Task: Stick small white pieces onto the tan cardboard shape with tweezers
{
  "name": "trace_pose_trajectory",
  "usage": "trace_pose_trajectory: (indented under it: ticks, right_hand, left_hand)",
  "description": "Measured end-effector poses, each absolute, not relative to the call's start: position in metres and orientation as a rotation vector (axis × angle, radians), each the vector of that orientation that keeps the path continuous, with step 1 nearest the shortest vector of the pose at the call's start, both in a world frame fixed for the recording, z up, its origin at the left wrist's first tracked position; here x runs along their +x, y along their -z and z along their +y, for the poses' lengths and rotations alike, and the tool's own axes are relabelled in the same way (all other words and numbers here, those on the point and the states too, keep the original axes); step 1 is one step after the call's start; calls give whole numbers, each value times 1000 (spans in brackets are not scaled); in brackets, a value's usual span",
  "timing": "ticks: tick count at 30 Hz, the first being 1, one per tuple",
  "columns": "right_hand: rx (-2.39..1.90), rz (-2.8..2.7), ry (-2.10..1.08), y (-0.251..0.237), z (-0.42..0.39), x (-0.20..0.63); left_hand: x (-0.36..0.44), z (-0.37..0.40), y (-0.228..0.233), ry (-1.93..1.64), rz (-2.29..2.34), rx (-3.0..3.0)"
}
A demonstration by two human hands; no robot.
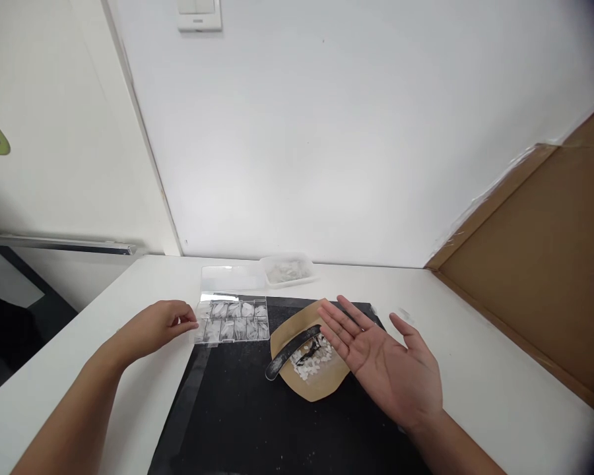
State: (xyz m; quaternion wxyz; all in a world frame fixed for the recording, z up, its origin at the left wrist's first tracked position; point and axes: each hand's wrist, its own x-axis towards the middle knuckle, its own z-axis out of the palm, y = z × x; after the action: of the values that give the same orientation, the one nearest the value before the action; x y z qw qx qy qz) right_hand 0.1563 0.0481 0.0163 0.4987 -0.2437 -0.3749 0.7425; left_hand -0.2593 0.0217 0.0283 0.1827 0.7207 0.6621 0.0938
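Note:
My left hand is at the left edge of a clear compartment box, thumb and curled fingers pinched at its rim. Whitish nail tips fill the box's two rows, and its clear lid lies folded back. My right hand is open, palm up, fingers stretched out with nothing on them. It hovers over the right side of a brown paper sheet. On this paper rest a curved black nail file, a small black tool and many small white pieces.
Beneath the paper and box is a black mat on a white table. Against the wall stands a translucent tub with pale contents. Brown cardboard rises along the right side. A wall switch is above.

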Motion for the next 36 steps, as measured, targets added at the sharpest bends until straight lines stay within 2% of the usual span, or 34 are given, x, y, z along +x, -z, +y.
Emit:
trace_pose_trajectory:
  ticks: [21,36]
  right_hand:
    - [-678,-1048,-1761,-23,48,157]
    - [-649,-915,-1841,-21,46,159]
  left_hand:
    - [-258,20,-30,-285,1862,2061]
    - [-258,19,-34,-356,1842,2069]
